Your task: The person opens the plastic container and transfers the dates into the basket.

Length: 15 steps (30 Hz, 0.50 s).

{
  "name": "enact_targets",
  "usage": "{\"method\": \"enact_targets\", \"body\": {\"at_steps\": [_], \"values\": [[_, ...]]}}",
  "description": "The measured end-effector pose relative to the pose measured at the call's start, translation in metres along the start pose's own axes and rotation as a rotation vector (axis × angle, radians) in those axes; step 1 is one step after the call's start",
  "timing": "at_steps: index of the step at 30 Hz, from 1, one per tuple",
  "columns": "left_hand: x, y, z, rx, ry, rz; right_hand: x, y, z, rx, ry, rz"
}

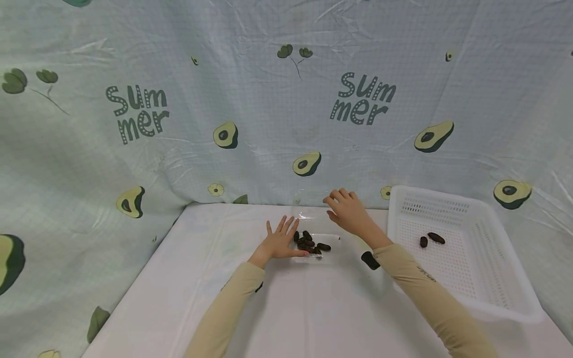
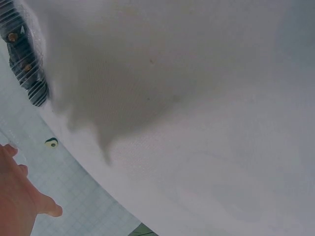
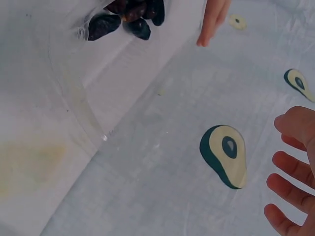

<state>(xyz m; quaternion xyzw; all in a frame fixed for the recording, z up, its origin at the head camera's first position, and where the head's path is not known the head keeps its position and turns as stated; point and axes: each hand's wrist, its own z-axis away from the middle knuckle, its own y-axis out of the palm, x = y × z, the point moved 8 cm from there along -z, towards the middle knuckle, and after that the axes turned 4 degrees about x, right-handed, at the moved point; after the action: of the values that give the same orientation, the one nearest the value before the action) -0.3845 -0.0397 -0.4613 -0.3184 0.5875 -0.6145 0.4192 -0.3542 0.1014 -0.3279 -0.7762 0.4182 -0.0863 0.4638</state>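
A clear plastic box (image 1: 332, 254) sits on the white table with several dark brown dates (image 1: 306, 242) gathered in its left part. Its transparent lid (image 1: 309, 214) is raised behind it. My left hand (image 1: 278, 243) is at the box's left side, fingers spread and thumb along the front edge. Ribbed clear plastic covers the dates (image 2: 27, 66) in the left wrist view. Beside the lid's right edge hovers my right hand (image 1: 350, 214), its fingers loosely bent and holding nothing. In the right wrist view that hand (image 3: 298, 162) appears apart from the dates (image 3: 133, 17).
At the right stands a white perforated plastic basket (image 1: 515, 303) holding two dates (image 1: 435, 238). A pale curtain (image 1: 259, 99) printed with avocados hangs behind and beside the table (image 1: 179, 298). Black bands show near both wrists.
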Motion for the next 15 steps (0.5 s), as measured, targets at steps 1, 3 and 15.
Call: {"method": "enact_targets", "body": {"at_steps": [1, 3, 15], "values": [[0.0, 0.0, 0.0, 0.001, -0.002, -0.002, 0.001, 0.003, 0.0, 0.01, 0.005, 0.004], [0.0, 0.0, 0.0, 0.007, -0.006, -0.009, 0.004, 0.009, -0.001, 0.032, 0.017, 0.006], [-0.001, 0.0, 0.001, 0.018, -0.027, -0.039, 0.018, 0.059, 0.012, 0.174, 0.008, 0.106]]}}
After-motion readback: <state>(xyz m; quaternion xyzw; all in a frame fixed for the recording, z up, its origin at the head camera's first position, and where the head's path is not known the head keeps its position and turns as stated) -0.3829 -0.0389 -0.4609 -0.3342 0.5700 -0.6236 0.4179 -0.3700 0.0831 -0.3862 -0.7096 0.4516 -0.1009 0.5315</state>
